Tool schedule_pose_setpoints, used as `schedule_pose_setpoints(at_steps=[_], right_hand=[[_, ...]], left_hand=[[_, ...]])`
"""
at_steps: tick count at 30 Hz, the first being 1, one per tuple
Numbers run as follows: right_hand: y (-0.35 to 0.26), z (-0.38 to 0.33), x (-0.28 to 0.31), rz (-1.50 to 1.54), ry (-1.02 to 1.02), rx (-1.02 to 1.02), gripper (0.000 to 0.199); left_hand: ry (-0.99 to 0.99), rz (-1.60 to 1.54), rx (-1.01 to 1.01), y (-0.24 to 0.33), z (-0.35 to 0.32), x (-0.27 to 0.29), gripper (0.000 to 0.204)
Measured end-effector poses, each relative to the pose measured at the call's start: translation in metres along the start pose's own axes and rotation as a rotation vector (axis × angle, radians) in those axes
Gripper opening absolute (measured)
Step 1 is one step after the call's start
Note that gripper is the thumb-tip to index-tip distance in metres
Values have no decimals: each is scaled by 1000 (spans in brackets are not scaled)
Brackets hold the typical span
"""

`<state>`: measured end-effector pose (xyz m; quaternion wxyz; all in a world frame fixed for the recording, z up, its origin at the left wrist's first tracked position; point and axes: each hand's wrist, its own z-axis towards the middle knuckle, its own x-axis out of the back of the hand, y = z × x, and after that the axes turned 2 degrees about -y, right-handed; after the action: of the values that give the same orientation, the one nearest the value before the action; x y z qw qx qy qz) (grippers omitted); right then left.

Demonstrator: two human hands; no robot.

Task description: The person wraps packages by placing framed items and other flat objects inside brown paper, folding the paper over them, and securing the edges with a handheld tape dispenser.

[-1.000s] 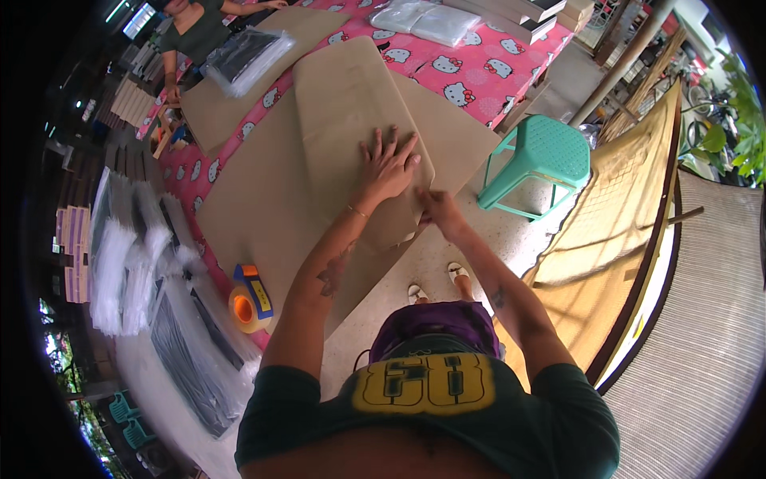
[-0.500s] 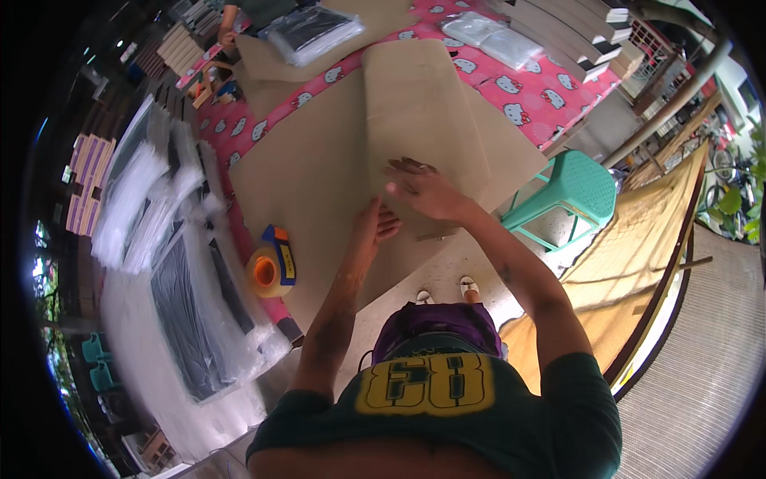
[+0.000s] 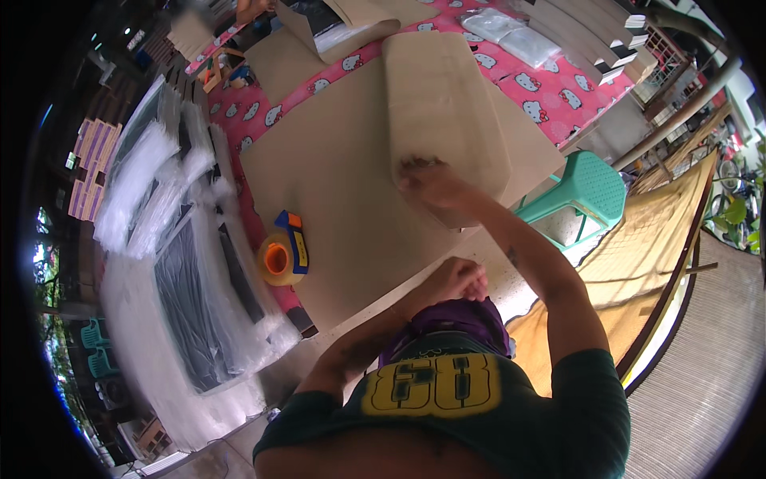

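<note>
My right hand point(image 3: 431, 185) lies flat on the folded cardboard point(image 3: 447, 120). My left hand point(image 3: 459, 281) is a fist, holding nothing I can see.

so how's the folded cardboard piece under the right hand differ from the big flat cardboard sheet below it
The folded tan cardboard piece is narrower and lies on top, doubled over with a rounded edge; the big flat tan cardboard sheet is wider, single-layered and spread over the pink patterned tablecloth. The right hand presses the folded piece's near end; the left hand hangs off the sheet's near edge. Both are plain brown cardboard.
</note>
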<state>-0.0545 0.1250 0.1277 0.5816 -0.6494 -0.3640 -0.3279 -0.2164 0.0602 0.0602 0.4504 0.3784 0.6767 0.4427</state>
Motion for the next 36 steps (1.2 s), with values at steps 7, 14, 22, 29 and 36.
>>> schedule_pose_setpoints(at_steps=[7, 14, 22, 29, 36], right_hand=[[124, -33, 42, -347, 281, 46, 61], [146, -96, 29, -639, 461, 33, 69], [122, -108, -41, -404, 597, 119, 51], [138, -116, -24, -228, 464, 136, 50], [140, -124, -22, -227, 498, 182, 46]], left_hand=[[252, 1506, -776, 120, 78, 78, 40], [-94, 2077, -739, 82, 95, 125, 56], [-120, 1934, -629, 37, 86, 107, 58], [-234, 1403, -310, 77, 61, 114, 62], [-110, 1732, -495, 51, 67, 114, 69]])
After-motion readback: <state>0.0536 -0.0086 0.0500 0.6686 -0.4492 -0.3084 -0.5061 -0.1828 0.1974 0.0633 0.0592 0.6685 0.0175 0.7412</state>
